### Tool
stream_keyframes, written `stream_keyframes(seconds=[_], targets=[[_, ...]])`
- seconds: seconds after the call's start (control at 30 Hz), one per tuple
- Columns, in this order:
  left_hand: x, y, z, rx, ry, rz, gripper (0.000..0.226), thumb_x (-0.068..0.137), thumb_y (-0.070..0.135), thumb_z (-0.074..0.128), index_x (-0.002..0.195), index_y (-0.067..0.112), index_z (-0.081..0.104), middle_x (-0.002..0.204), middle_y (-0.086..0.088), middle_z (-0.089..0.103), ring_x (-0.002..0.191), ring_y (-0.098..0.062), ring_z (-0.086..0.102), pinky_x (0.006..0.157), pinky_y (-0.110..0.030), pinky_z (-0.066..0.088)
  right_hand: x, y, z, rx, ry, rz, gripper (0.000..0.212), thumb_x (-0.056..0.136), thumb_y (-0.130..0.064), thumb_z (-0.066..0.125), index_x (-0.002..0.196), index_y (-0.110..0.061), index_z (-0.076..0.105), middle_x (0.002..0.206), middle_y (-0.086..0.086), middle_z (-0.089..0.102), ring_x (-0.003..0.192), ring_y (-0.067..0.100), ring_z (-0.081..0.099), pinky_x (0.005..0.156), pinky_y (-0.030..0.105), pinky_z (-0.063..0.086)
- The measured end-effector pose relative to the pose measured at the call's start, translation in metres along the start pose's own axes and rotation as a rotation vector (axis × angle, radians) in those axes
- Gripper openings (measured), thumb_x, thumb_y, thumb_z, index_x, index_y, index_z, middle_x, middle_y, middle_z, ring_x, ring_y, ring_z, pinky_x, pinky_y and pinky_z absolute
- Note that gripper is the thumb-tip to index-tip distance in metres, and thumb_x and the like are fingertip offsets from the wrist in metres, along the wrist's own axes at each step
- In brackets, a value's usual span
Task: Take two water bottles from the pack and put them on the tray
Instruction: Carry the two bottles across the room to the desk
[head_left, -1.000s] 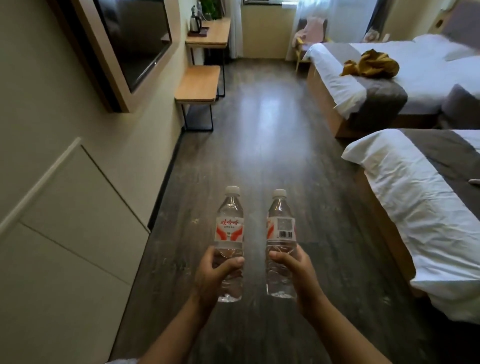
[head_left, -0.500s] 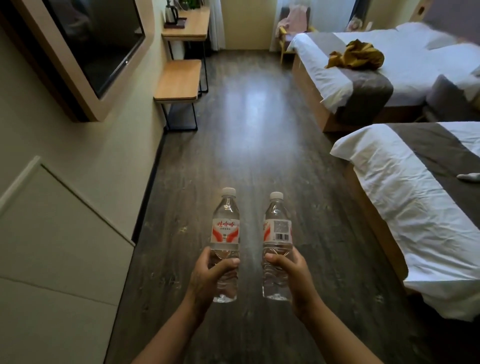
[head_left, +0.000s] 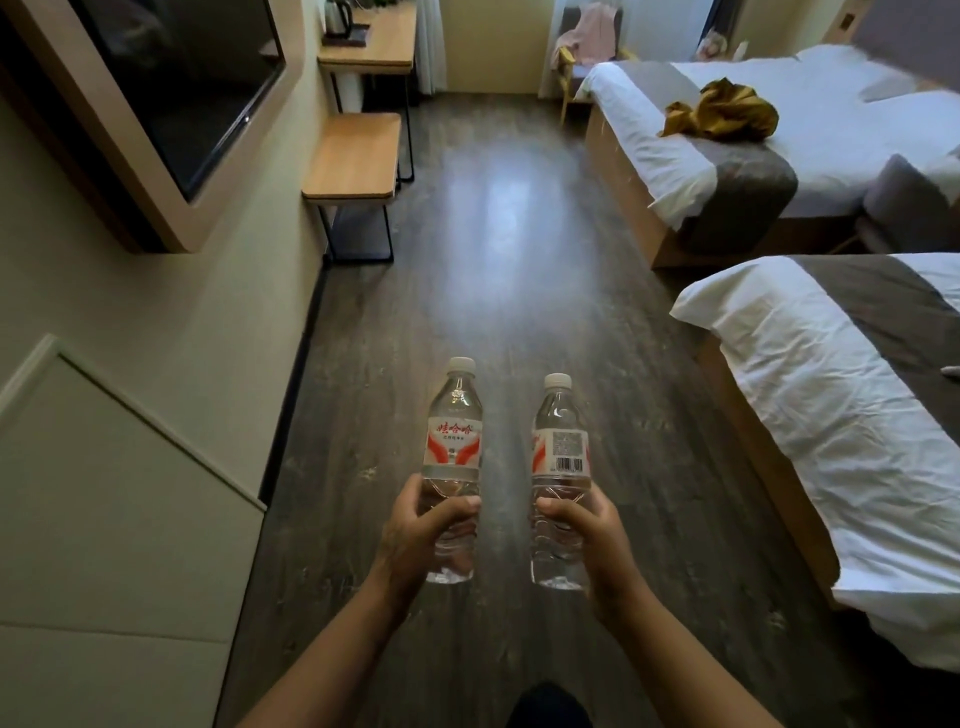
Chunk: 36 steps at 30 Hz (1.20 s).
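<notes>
I hold two clear water bottles upright in front of me over the dark wood floor. My left hand (head_left: 415, 535) grips the lower half of the left bottle (head_left: 453, 441), whose red and white label faces me. My right hand (head_left: 592, 540) grips the lower half of the right bottle (head_left: 560, 447), its barcode side toward me. Both have white caps. A dark tray (head_left: 347, 37) with a kettle (head_left: 338, 15) on it sits on the desk at the far left. The pack is not in view.
A wooden desk (head_left: 384, 49) and a lower wooden bench (head_left: 353, 161) stand along the left wall under a wall-mounted TV (head_left: 176, 88). Two beds (head_left: 831, 395) line the right side, the far one with a mustard cloth (head_left: 722, 111). The floor runs between them.
The view has advanced down the room: the bench, desk and beds are closer. Both bottles stay upright in my hands, held the same way.
</notes>
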<state>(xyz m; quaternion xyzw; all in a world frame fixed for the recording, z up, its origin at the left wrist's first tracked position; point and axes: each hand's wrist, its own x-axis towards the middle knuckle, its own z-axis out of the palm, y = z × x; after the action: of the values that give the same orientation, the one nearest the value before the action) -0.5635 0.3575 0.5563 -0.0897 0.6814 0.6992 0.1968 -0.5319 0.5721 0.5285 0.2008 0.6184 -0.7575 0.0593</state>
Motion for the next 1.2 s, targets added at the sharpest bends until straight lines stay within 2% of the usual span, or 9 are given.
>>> stream_keyframes(seconds=[0.13, 0.33, 0.57, 0.63, 0.7, 0.8, 1.03, 1.1, 1.2], targets=[[0.042, 0.01, -0.002, -0.009, -0.001, -0.026, 0.087, 0.057, 0.058, 0.082, 0.13, 0.016, 0.064, 0.118, -0.011, 0.082, 0.096, -0.023, 0.085, 0.068, -0.023, 0.067, 0.041, -0.013, 0.008, 0.019, -0.016, 0.006, 0.082, 0.07, -0.04, 0.086, 0.144, -0.014, 0.062, 0.131, 0.016, 0.081, 0.12, 0.04, 0.078, 0.111, 0.067, 0.056], [0.137, 0.042, 0.007, 0.019, 0.005, -0.048, 0.083, 0.06, 0.054, 0.086, 0.13, 0.016, 0.066, 0.119, -0.012, 0.084, 0.1, -0.029, 0.085, 0.077, -0.033, 0.068, 0.146, -0.047, 0.013, 0.049, -0.026, 0.013, 0.084, 0.068, -0.038, 0.088, 0.143, -0.012, 0.063, 0.13, 0.019, 0.08, 0.121, 0.044, 0.077, 0.111, 0.07, 0.055], [0.259, 0.105, 0.028, 0.017, 0.039, -0.047, 0.083, 0.059, 0.054, 0.085, 0.13, 0.016, 0.066, 0.118, -0.012, 0.083, 0.098, -0.025, 0.085, 0.073, -0.028, 0.068, 0.283, -0.109, 0.011, 0.084, -0.076, 0.051, 0.079, 0.069, -0.04, 0.089, 0.141, -0.017, 0.063, 0.13, 0.018, 0.081, 0.12, 0.045, 0.078, 0.11, 0.072, 0.055], [0.291, 0.119, 0.032, -0.011, 0.058, -0.049, 0.083, 0.059, 0.053, 0.085, 0.13, 0.016, 0.066, 0.121, -0.014, 0.083, 0.102, -0.029, 0.085, 0.079, -0.033, 0.07, 0.321, -0.125, 0.013, 0.078, -0.093, 0.042, 0.072, 0.074, -0.037, 0.087, 0.14, -0.017, 0.064, 0.129, 0.018, 0.081, 0.119, 0.045, 0.078, 0.109, 0.071, 0.056], [0.321, 0.133, 0.033, -0.053, 0.068, -0.07, 0.085, 0.059, 0.05, 0.085, 0.132, 0.013, 0.066, 0.125, -0.018, 0.081, 0.11, -0.038, 0.082, 0.093, -0.052, 0.069, 0.356, -0.14, 0.016, 0.083, -0.103, 0.047, 0.06, 0.082, -0.029, 0.083, 0.137, -0.016, 0.066, 0.126, 0.019, 0.082, 0.115, 0.045, 0.08, 0.107, 0.07, 0.058], [0.366, 0.156, 0.029, -0.069, 0.089, -0.09, 0.088, 0.057, 0.046, 0.087, 0.133, 0.008, 0.065, 0.128, -0.025, 0.078, 0.117, -0.046, 0.077, 0.105, -0.067, 0.06, 0.405, -0.161, 0.024, 0.1, -0.104, 0.058, 0.062, 0.078, -0.03, 0.086, 0.136, -0.016, 0.066, 0.124, 0.019, 0.083, 0.112, 0.044, 0.081, 0.103, 0.066, 0.061], [0.516, 0.202, -0.001, -0.15, 0.095, -0.057, 0.091, 0.054, 0.047, 0.085, 0.133, 0.008, 0.066, 0.122, -0.019, 0.081, 0.101, -0.033, 0.084, 0.07, -0.03, 0.068, 0.544, -0.195, 0.059, 0.059, -0.088, 0.031, 0.065, 0.073, -0.034, 0.088, 0.133, -0.017, 0.069, 0.122, 0.017, 0.084, 0.111, 0.04, 0.082, 0.09, 0.05, 0.068], [0.562, 0.22, -0.013, -0.169, 0.082, -0.058, 0.09, 0.054, 0.046, 0.087, 0.132, 0.007, 0.067, 0.118, -0.018, 0.083, 0.096, -0.029, 0.086, 0.068, -0.028, 0.068, 0.585, -0.209, 0.074, 0.071, -0.07, 0.037, 0.069, 0.07, -0.036, 0.089, 0.133, -0.016, 0.07, 0.122, 0.018, 0.084, 0.109, 0.041, 0.083, 0.086, 0.046, 0.07], [0.619, 0.249, -0.028, -0.168, 0.051, -0.076, 0.088, 0.055, 0.045, 0.088, 0.133, 0.008, 0.066, 0.115, -0.018, 0.084, 0.094, -0.031, 0.086, 0.069, -0.032, 0.068, 0.635, -0.229, 0.096, 0.073, -0.045, 0.055, 0.071, 0.068, -0.036, 0.089, 0.133, -0.015, 0.069, 0.121, 0.019, 0.084, 0.109, 0.042, 0.082, 0.093, 0.056, 0.067]])
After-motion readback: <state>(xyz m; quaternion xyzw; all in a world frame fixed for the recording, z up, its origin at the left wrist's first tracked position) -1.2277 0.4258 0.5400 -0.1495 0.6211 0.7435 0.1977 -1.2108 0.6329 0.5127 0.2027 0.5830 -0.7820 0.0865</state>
